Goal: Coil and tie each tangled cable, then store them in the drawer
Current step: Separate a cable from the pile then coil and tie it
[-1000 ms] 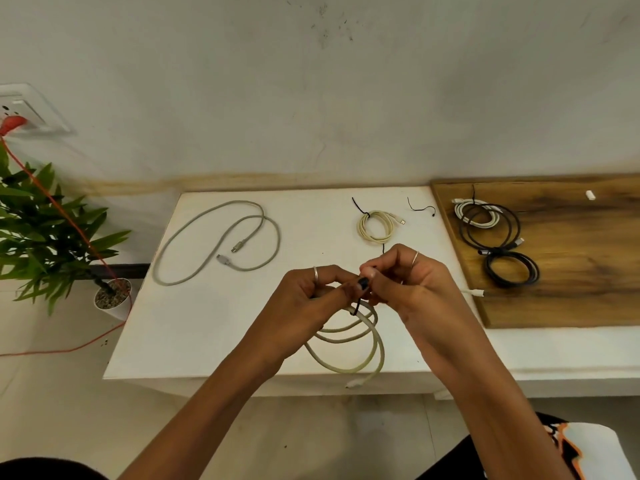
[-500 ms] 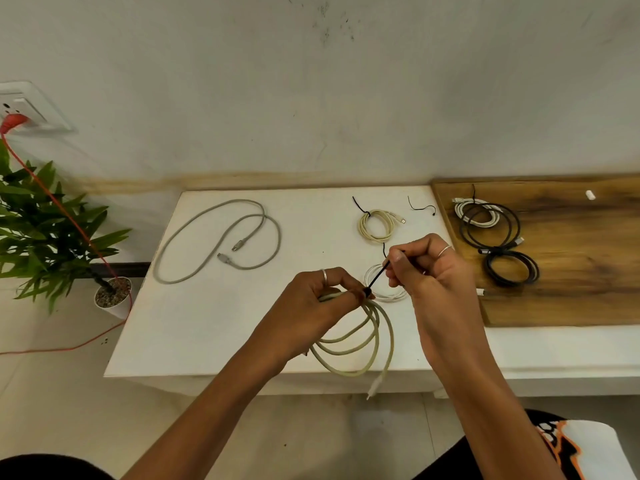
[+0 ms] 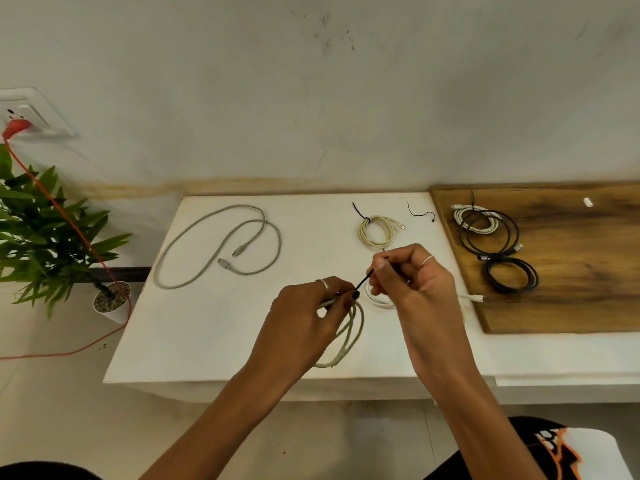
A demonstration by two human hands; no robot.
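Observation:
My left hand (image 3: 311,313) grips the top of a coiled beige cable (image 3: 348,341) that hangs over the white table (image 3: 207,323). My right hand (image 3: 408,282) pinches the end of a thin black tie (image 3: 363,280) that runs taut down to the coil's top. Partly hidden behind my right hand lies a white cable (image 3: 379,301), its plug (image 3: 476,298) showing to the right. A tied cream coil (image 3: 375,232) and a spare black tie (image 3: 420,214) lie farther back. A loose grey cable (image 3: 221,247) sprawls at the left.
A wooden board (image 3: 571,271) at the right carries a white coil (image 3: 472,220) and black coiled cables (image 3: 509,268). A potted plant (image 3: 52,237) stands left of the table, with a red cord (image 3: 69,220) running from a wall socket (image 3: 20,116).
My right hand has pulled the black tie up and to the right, away from my left hand, drawing it taut. The coil has turned more edge-on under my left hand.

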